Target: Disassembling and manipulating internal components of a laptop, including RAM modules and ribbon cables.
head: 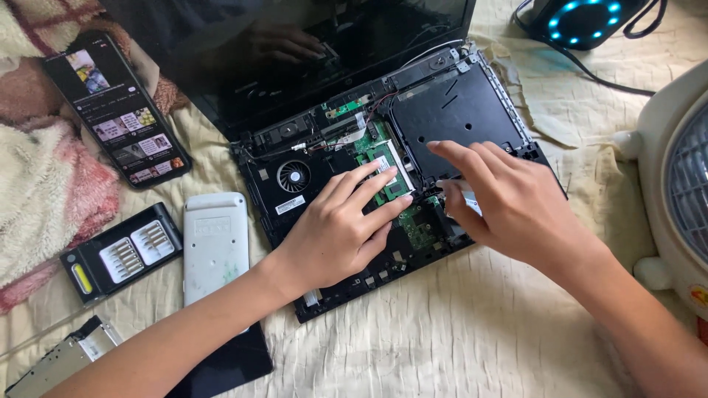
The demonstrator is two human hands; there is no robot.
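Fingers of the left hand are spread flat and pressed on the green memory module at the middle of the opened laptop base; nothing is gripped by them, only held down. The right hand is laid over the base's right half, its fingers stretched out toward the module's right edge, while a small pale piece seems to be pinched under thumb and forefinger — what it is cannot be told.

The module is seated in its slot just right of the round cooling fan, with a black drive bay above and to the right. The step in hand is judged to be the seating or freeing of that module. A steady, even touch at both side clips would be called for next, with no force put on the bare green board below it.

Behind the base, the dark screen is folded back flat. To the left are laid a white calculator, a black case of screwdriver bits, a lit phone and, at the lower corner, a removed silver drive.

Everything is set on a creased cream bedsheet — a soft, uneven surface. A fleecy pink blanket is bunched at left, a white fan stands at right, and a device with blue lights is seen at the top.
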